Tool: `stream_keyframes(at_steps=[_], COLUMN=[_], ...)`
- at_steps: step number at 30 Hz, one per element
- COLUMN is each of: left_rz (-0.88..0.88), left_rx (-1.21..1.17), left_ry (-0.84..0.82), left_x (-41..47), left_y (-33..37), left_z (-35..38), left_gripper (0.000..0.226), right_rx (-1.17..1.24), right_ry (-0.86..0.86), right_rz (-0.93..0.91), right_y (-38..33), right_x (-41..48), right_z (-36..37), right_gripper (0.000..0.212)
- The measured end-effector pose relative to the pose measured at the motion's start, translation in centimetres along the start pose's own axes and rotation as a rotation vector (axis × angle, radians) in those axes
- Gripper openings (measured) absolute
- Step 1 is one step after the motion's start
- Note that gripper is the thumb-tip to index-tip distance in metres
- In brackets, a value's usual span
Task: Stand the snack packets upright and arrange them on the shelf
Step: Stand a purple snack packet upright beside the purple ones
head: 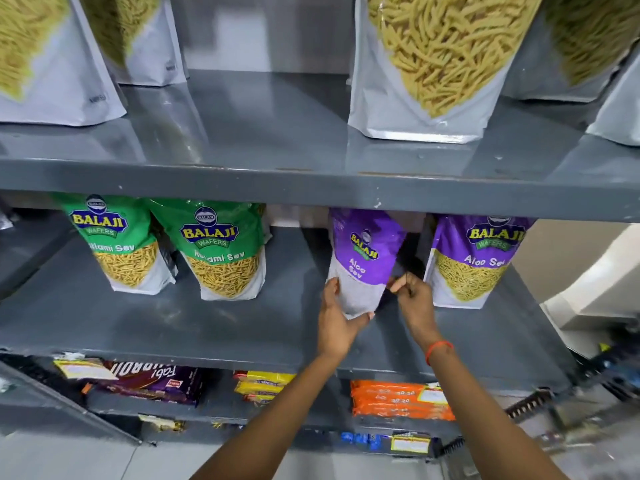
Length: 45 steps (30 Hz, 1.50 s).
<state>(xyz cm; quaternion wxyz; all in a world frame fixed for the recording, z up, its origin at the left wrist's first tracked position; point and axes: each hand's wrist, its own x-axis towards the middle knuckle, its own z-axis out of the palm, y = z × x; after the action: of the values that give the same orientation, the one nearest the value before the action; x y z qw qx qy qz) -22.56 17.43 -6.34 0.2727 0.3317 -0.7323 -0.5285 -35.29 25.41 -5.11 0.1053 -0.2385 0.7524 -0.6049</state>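
Observation:
A purple Aloo Sev packet [363, 258] stands upright and turned edge-on at the middle of the grey middle shelf [173, 320]. My left hand [337, 320] cups its bottom left corner, thumb under the base. My right hand [414, 299] pinches the packet's right edge with its fingertips. A second purple Aloo Sev packet [474, 261] stands upright just to the right. Two green Ratlami Sev packets [121, 244] [225, 251] stand upright to the left.
The upper shelf [277, 174] carries several large white sev pouches [433, 71], with a gap in its middle. The lower shelf holds biscuit packs, orange [398, 400], yellow [263, 384] and dark purple [152, 382]. A gap lies between the green and purple packets.

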Motion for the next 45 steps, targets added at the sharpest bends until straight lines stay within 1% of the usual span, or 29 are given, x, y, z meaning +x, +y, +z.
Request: stream_keyframes(at_steps=[3,5,7,9,11,12,15,16,17,20,24,27,29,31,32,33,35,37,39,40,41,43,45], left_rz=[-0.012,0.002,-0.040,-0.081,-0.056,-0.045,-0.052,-0.041,-0.028,-0.021,-0.023,-0.004,0.018,0.073,0.140,0.241,0.454,0.617,0.730,0.739,0.711,0.583,0.388], left_rx=[0.001,0.117,0.233,0.210,0.135,0.074,-0.088,-0.094,-0.078,-0.080,-0.084,-0.067,-0.057,0.023,0.119,0.234,0.448,0.577,0.619,0.585,0.515,0.346,0.220], left_ry=[-0.056,-0.036,0.027,0.032,-0.013,-0.042,-0.153,-0.188,-0.207,-0.211,-0.227,-0.227,-0.209,-0.134,-0.060,0.030,0.171,0.208,0.167,0.098,0.009,-0.135,-0.243], left_x=[0.5,1.3,2.0,2.7,3.3,3.7,4.6,5.0,5.4,6.3,7.0,7.1,6.5,5.5,4.9,4.2,2.6,1.3,0.6,0.6,0.7,1.0,2.0], left_y=[0.1,0.0,0.1,-0.1,-0.4,-0.7,-1.4,-1.7,-1.9,-2.4,-2.8,-2.9,-2.6,-2.2,-2.0,-1.7,-0.8,0.5,1.7,2.3,2.9,3.6,3.9], left_z=[-0.3,-0.1,-0.1,-0.5,-1.3,-1.9,-4.0,-4.5,-4.8,-5.1,-4.9,-5.0,-4.9,-4.5,-4.1,-3.5,-2.2,0.2,3.3,4.8,6.4,9.3,11.6], left_gripper=[0.095,0.097,0.094,0.086,0.078,0.073,0.060,0.056,0.054,0.044,0.034,0.032,0.040,0.063,0.073,0.077,0.077,0.070,0.062,0.060,0.059,0.061,0.071], right_rx=[0.056,0.044,0.019,0.025,0.013,0.003,0.021,0.022,0.018,0.015,0.042,0.035,-0.019,-0.146,-0.221,-0.281,-0.366,-0.453,-0.514,-0.529,-0.537,-0.515,-0.441], right_ry=[-0.031,-0.059,-0.087,-0.053,-0.006,-0.019,-0.151,-0.178,-0.180,-0.093,-0.023,0.020,0.035,0.099,0.151,0.205,0.282,0.311,0.336,0.360,0.395,0.479,0.546], right_rz=[-0.022,-0.025,-0.005,0.021,0.038,0.056,0.146,0.166,0.179,0.205,0.187,0.195,0.181,0.072,-0.013,-0.105,-0.275,-0.375,-0.422,-0.439,-0.447,-0.383,-0.219], right_y=[0.2,0.1,0.1,-0.1,-0.3,-0.5,-1.1,-1.1,-1.0,-0.7,-0.2,-0.2,-0.1,0.0,0.1,0.1,-0.1,0.1,0.5,0.8,1.4,2.9,4.4], right_x=[-1.6,-2.1,-2.2,-1.8,-0.9,-0.3,1.0,1.2,1.1,0.3,-0.4,-0.4,-0.7,-1.2,-1.5,-1.9,-2.3,-2.2,-2.1,-2.0,-2.0,-1.6,-0.5], right_z=[0.2,0.3,0.2,0.2,0.3,0.3,0.8,1.1,1.3,1.8,2.8,3.4,3.6,3.6,3.4,3.0,1.9,0.1,-2.1,-3.1,-4.3,-6.8,-9.3], right_gripper=[0.045,0.047,0.048,0.043,0.033,0.036,0.066,0.071,0.070,0.063,0.065,0.063,0.060,0.054,0.051,0.048,0.046,0.046,0.046,0.046,0.045,0.047,0.061])
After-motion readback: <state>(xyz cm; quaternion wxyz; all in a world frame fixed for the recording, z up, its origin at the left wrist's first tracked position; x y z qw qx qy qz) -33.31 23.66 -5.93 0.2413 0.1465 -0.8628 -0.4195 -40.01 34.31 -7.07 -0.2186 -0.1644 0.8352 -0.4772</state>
